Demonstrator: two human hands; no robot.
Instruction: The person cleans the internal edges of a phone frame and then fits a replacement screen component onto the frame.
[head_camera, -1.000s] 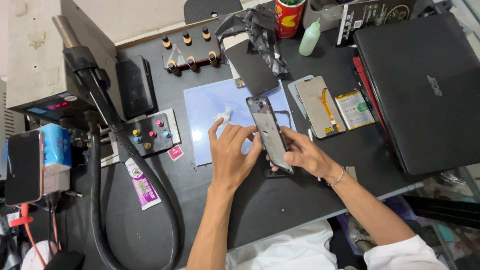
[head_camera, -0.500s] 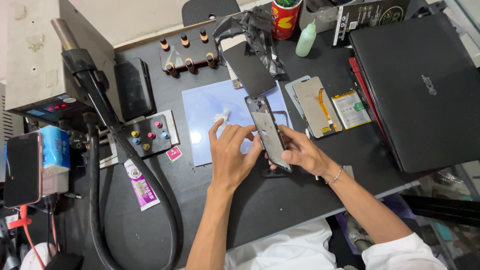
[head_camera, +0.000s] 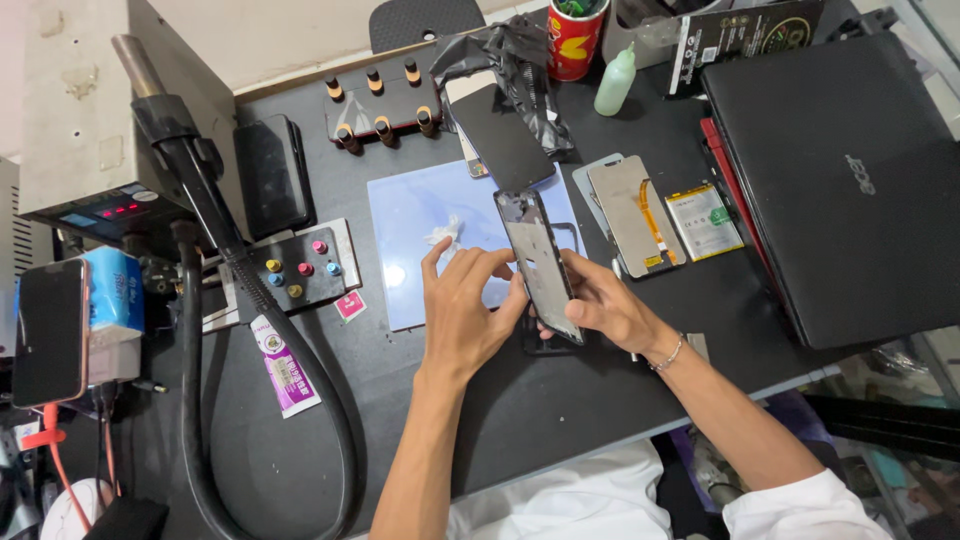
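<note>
Frame centre: both hands, left (head_camera: 462, 315) & right (head_camera: 600, 305), grasp phone frame (head_camera: 540, 265) by long edges; light, thin, prob. fragile.

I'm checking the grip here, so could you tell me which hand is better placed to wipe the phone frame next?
Probably the left hand: it pinches a white wad and its fingertips already rest on the phone frame. The right hand cradles the frame from beneath, so it seems occupied supporting it.

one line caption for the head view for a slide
Both hands, left hand and right hand, hold a phone frame above a black workbench beside a closed laptop.
</note>
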